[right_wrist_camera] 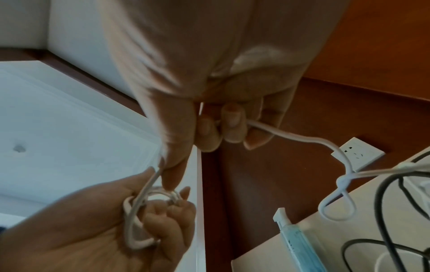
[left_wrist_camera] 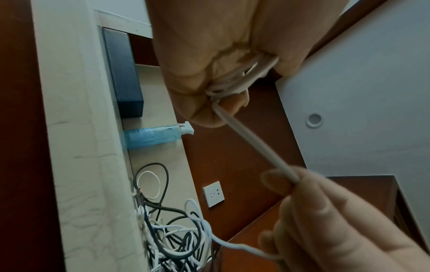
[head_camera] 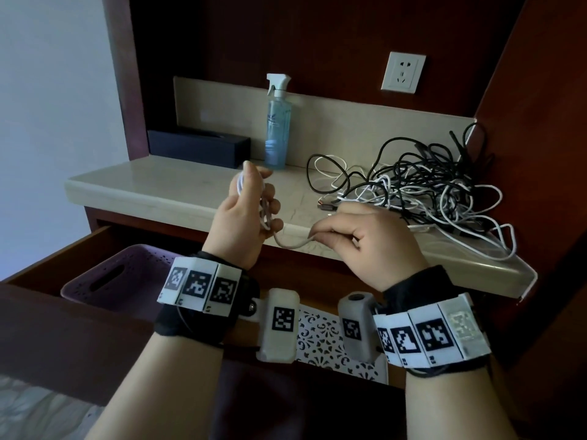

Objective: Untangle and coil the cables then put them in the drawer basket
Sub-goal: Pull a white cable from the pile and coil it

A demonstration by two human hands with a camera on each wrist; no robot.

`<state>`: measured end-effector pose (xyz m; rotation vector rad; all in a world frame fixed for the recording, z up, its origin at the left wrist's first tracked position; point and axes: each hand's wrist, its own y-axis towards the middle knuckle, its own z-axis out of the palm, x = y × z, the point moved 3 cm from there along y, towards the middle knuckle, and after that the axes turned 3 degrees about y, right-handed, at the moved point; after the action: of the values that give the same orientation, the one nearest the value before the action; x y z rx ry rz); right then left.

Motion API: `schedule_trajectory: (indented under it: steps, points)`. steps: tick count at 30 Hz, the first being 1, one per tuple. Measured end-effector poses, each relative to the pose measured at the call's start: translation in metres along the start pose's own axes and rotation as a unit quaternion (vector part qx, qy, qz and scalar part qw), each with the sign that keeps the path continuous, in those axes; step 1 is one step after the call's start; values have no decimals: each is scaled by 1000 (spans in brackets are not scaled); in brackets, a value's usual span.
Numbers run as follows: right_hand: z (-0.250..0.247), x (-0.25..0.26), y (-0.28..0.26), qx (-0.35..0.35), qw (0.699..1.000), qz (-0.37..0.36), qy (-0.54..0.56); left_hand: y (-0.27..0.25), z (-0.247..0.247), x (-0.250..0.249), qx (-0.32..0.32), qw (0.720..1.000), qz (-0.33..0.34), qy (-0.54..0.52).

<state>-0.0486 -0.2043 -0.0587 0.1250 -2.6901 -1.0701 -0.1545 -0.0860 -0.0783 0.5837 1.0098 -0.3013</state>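
My left hand (head_camera: 257,198) is raised in front of the counter and grips a small coil of white cable (head_camera: 263,211), its fingers curled round the loops (right_wrist_camera: 137,220). A short taut stretch of the same cable (left_wrist_camera: 251,143) runs to my right hand (head_camera: 317,236), which pinches it between thumb and forefinger. Behind the right hand the cable trails on through a small knot (right_wrist_camera: 342,181) to the tangle of black and white cables (head_camera: 428,192) on the counter's right side. The purple drawer basket (head_camera: 104,281) sits in the open drawer, below and left of my hands.
A blue spray bottle (head_camera: 278,128) and a black box (head_camera: 198,147) stand at the back of the pale stone counter (head_camera: 143,185). A wall socket (head_camera: 402,72) is above the tangle. A white patterned divider (head_camera: 320,338) lies in the drawer under my wrists.
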Motion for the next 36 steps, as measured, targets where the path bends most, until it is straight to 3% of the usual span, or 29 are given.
schedule_trajectory:
  steps: [5,10,15,21,25,28,31,33,36]
  points:
    - [-1,1,5,-49,998,0,29,-5,8,7,94,992,-39,72]
    - [-1,1,12,-79,996,13,35,-12,19,18,142,977,-82,139]
    - [-2,-6,13,-94,995,32,25,-12,26,22,210,965,-121,102]
    - [-19,-11,31,-27,998,9,47,-8,22,24,268,937,-173,142]
    - [-36,-34,52,55,997,21,-57,5,21,12,283,923,-203,164]
    - [-47,-78,68,107,970,98,-194,25,26,-3,275,930,-189,156]
    - [-49,-120,82,193,915,226,-273,42,35,-12,262,933,-172,175]
    - [-48,-132,90,220,903,285,-236,52,40,-13,255,930,-170,202]
    - [-55,-127,100,136,920,365,-49,64,45,-9,249,922,-175,240]
